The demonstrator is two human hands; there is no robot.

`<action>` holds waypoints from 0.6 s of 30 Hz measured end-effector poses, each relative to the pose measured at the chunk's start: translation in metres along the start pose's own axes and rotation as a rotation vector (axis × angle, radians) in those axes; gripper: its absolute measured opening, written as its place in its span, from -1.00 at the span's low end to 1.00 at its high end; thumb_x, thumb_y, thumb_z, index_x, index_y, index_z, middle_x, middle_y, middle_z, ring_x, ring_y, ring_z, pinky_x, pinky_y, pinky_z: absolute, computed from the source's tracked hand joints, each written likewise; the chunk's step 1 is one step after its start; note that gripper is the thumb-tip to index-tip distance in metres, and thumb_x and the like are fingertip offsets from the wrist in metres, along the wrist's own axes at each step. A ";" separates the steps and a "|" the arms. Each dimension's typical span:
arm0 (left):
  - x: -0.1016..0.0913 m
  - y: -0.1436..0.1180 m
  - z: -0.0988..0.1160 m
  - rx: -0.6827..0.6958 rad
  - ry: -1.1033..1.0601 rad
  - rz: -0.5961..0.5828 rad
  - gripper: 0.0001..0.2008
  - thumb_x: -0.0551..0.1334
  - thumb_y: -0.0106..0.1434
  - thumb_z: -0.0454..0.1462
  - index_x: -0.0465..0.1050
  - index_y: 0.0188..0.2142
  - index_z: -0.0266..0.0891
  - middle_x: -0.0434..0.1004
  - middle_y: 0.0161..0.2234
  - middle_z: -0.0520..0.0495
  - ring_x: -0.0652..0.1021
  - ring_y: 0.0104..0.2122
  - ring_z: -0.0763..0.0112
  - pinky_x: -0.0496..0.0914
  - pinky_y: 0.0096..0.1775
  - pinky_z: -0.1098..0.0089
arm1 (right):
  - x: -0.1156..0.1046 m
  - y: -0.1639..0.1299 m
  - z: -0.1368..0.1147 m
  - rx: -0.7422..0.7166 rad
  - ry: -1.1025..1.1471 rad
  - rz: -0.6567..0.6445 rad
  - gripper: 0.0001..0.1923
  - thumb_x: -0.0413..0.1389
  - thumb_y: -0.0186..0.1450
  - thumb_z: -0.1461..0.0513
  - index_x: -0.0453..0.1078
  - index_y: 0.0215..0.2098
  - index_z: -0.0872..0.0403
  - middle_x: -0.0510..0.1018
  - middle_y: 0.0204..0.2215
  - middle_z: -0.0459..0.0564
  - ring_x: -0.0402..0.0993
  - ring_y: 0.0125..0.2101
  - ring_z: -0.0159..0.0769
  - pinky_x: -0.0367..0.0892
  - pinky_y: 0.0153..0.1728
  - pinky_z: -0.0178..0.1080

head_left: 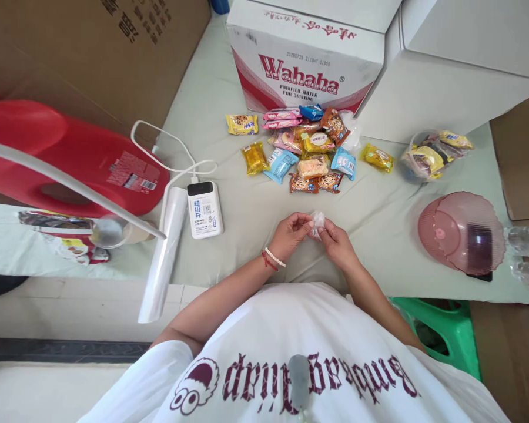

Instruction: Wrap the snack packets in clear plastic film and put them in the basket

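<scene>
A small crumpled piece of clear plastic wrapping point(318, 222) is pinched between both hands just above the person's chest, over the pale green cloth-covered counter point(247, 223). The left hand point(291, 235), with a white bead bracelet and red string at the wrist, has its fingers point(303, 221) closed on the left edge of the wrapping; the right hand point(338, 244) has its fingers point(325, 230) closed on the right edge.

Just beyond the wrapping, a heap of small colourful snack packets point(306, 147) is spread on the counter, in front of a white and red cardboard carton printed "Wahaha" point(306, 59). To the right of the heap, a clear plastic bag filled with yellow packets point(432, 154) is seen, and nearer than it, a translucent pink plastic bowl turned upside down point(461, 232). To the left of the wrapping, a white power bank with a black top point(205, 208) lies with a white cable point(167, 147) plugged in, beside a roll of clear plastic film point(163, 255). Further left, a large red plastic container point(70, 155) lies on its side.
</scene>
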State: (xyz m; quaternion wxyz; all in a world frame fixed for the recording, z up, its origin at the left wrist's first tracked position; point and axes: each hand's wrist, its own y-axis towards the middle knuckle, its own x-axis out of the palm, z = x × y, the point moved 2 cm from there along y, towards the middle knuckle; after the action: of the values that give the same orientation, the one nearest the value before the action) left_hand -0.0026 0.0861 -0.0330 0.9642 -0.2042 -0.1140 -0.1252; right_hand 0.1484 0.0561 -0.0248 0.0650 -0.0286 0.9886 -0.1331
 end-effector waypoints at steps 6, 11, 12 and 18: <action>-0.010 0.003 0.009 0.036 0.021 0.013 -0.61 0.43 0.10 0.03 0.44 -0.40 -0.22 0.35 -0.52 0.11 0.31 -0.50 0.53 0.23 -0.42 0.44 | -0.008 0.002 -0.001 0.047 0.157 0.159 -0.68 0.35 0.17 -0.02 0.54 -0.22 -0.04 0.59 -0.34 -0.10 0.46 -0.37 -0.29 0.44 -0.25 -0.22; -0.022 -0.003 0.016 -0.009 -0.048 -0.041 -0.62 0.40 0.14 0.02 0.37 -0.39 -0.21 0.38 -0.46 0.08 0.37 -0.45 0.52 0.30 -0.37 0.46 | -0.033 0.002 0.001 0.105 0.272 0.256 -0.68 0.38 0.13 -0.03 0.57 -0.31 0.00 0.52 -0.43 -0.14 0.34 -0.44 -0.39 0.33 -0.39 -0.31; -0.022 -0.004 0.017 -0.023 -0.037 -0.051 -0.61 0.39 0.16 0.04 0.38 -0.38 -0.21 0.41 -0.42 0.06 0.40 -0.43 0.51 0.30 -0.36 0.46 | -0.036 0.001 0.001 0.116 0.267 0.256 -0.68 0.37 0.14 -0.04 0.58 -0.31 0.00 0.51 -0.44 -0.13 0.33 -0.45 -0.39 0.31 -0.40 -0.32; -0.006 -0.001 0.019 0.047 0.076 -0.099 -0.53 0.41 0.13 0.13 0.48 -0.31 -0.24 0.42 -0.43 0.06 0.37 -0.42 0.49 0.28 -0.37 0.45 | -0.023 -0.002 -0.007 -0.028 0.038 0.159 -0.78 0.34 0.21 0.02 0.62 -0.35 -0.02 0.55 -0.37 -0.10 0.38 -0.36 -0.34 0.30 -0.30 -0.28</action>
State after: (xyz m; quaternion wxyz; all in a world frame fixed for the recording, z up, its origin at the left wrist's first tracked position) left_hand -0.0119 0.0944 -0.0172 0.9650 -0.1706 -0.0903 -0.1778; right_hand 0.1705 0.0574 -0.0146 0.0564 0.0519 0.9905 -0.1142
